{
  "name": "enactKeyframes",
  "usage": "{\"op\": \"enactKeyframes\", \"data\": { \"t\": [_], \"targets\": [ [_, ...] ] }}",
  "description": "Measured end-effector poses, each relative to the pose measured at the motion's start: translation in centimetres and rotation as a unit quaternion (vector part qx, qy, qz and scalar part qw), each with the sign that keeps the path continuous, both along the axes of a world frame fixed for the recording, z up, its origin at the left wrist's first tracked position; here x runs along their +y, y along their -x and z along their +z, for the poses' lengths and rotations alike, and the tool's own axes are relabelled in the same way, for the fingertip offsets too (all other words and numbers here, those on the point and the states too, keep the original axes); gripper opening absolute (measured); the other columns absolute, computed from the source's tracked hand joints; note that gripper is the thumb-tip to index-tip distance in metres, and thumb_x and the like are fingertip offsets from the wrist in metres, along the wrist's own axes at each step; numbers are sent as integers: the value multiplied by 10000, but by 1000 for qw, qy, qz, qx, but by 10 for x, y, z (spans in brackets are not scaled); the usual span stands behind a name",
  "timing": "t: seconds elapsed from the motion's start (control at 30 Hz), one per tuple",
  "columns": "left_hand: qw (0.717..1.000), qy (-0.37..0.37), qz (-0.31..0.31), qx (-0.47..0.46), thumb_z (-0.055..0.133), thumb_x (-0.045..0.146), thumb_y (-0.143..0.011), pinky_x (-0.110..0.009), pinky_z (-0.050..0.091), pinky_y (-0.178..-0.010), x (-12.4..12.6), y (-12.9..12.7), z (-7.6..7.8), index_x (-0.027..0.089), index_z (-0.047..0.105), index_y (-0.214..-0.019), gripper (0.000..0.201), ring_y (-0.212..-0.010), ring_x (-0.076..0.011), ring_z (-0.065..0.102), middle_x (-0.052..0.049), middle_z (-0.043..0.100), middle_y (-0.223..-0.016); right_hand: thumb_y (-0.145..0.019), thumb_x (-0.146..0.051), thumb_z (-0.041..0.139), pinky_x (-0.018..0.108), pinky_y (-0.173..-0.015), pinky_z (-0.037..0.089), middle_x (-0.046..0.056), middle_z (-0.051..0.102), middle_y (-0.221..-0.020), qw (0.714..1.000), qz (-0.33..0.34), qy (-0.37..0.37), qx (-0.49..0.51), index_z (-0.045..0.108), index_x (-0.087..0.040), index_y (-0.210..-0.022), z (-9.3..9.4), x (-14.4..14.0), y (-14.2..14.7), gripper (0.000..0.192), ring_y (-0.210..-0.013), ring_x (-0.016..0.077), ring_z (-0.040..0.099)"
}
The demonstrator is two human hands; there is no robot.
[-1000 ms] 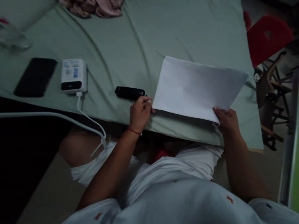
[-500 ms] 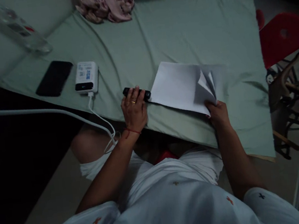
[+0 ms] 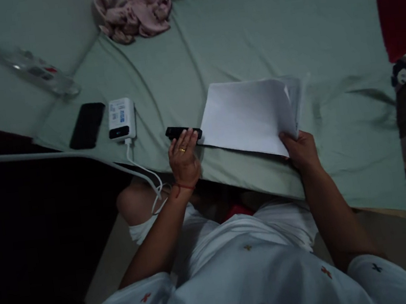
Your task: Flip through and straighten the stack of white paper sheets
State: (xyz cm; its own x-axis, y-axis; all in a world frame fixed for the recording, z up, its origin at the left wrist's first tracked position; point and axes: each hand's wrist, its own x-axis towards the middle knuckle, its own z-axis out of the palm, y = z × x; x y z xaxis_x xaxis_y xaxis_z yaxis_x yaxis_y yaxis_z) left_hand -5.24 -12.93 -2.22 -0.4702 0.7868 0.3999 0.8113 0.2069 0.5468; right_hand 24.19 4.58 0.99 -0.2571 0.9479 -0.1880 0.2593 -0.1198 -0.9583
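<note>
A stack of white paper sheets [image 3: 240, 113] lies on the cloth-covered table. My right hand [image 3: 301, 150] grips its near right corner, thumb on top and the other fingers beneath. At the stack's near left corner is a black stapler [image 3: 173, 132], its right end against the paper. The fingers of my left hand [image 3: 184, 159] rest together over the stapler, pressing on it; whether the thumb goes under it is hidden. Along the right side of the stack, the sheet edges look slightly fanned and blurred.
Left of the stapler are a white power bank [image 3: 122, 117] with a cable [image 3: 141, 165] and a black phone [image 3: 88, 125]. A clear plastic bottle [image 3: 45, 75] lies farther left. Bunched pink cloth [image 3: 134, 12] sits at the back, and a red chair [image 3: 402, 14] stands right.
The sheet corners that stood curled up by my right hand have dropped down flat. My left hand stays at the stapler, its fingers shifted slightly. The camera view has turned a little.
</note>
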Motion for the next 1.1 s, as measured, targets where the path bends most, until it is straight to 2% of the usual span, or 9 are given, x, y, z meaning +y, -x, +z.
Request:
{"op": "enactKeyframes", "data": {
  "t": [0.3, 0.43, 0.53, 0.6, 0.7, 0.8, 0.87, 0.97, 1.1],
  "targets": [
    [1000, 9, -20, 8, 505, 82, -813, -491, 363, -1317, 0, 7, 0, 222, 695, -1429, 661, -1519, -247, 530, -98, 688, -1503, -834, -435, 742, 252, -560, 369, -18, 578, -683, 995, -17, -100, 6, 737, -195, -836, -6, 5, 0, 240, -656, 138, 477],
    [999, -21, -25, 27, 496, 137, -871, -504, 339, -1317, -3, 11, -4, 190, 644, -1470, 619, -1523, -260, 517, -150, 655, -1530, -803, -458, 808, 257, -530, 376, -17, 566, -664, 988, -90, -61, 113, 693, -211, -756, -11, 8, -7, 277, -592, 121, 464],
    [998, -63, 6, 15, 540, 232, -939, -486, 418, -1249, -7, 8, -2, 185, 636, -1450, 522, -1509, -273, 518, -186, 616, -1554, -689, -484, 908, 257, -508, 410, -8, 615, -678, 971, -126, 4, 205, 681, -217, -750, -9, 11, -6, 356, -569, 117, 495],
    [990, -120, 58, -44, 574, 348, -975, -446, 525, -1106, -10, 4, 1, 196, 692, -1324, 398, -1436, -283, 567, -191, 654, -1476, -635, -506, 946, 266, -510, 448, 7, 662, -711, 963, -129, 31, 237, 693, -222, -785, -6, 11, -4, 408, -588, 132, 538],
    [953, -181, 98, -223, 488, 553, -1023, -319, 552, -712, -10, -6, 10, 198, 720, -1071, 426, -982, -229, 712, -132, 751, -1062, -659, -512, 938, 271, -507, 454, 15, 673, -711, 963, -109, 38, 242, 698, -219, -783, -5, 11, -3, 398, -591, 138, 547],
    [911, -148, 40, -383, 382, 689, -1006, -250, 408, -512, -2, -16, 17, 207, 704, -1080, 584, -661, -159, 618, -67, 721, -884, -694, -447, 910, 251, -503, 402, 6, 653, -685, 968, -81, 36, 236, 714, -202, -763, -4, 9, -7, 321, -574, 119, 512],
    [898, -113, 0, -425, 601, 672, -901, -241, 452, -570, 5, -20, 18, 213, 704, -1056, 496, -688, -146, 622, -48, 731, -909, -711, -412, 886, 238, -511, 375, 0, 649, -681, 972, -68, 32, 223, 729, -194, -765, -3, 8, -10, 274, -577, 110, 495],
    [921, -81, 10, -381, 795, 552, -775, -245, 503, -703, 13, -22, 12, 205, 677, -917, 393, -749, -141, 624, -8, 708, -854, -723, -366, 860, 228, -521, 349, -12, 645, -679, 980, -50, 22, 189, 747, -190, -783, -2, 9, -14, 218, -595, 109, 488],
    [957, -43, 39, -286, 648, 604, -915, -228, 380, -576, 12, -20, 2, 220, 531, -707, 452, -609, -113, 446, 56, 481, -628, -699, -244, 847, 229, -527, 342, -30, 618, -658, 990, -42, 9, 137, 735, -195, -774, -2, 14, -17, 144, -604, 115, 495]
  ]
}}
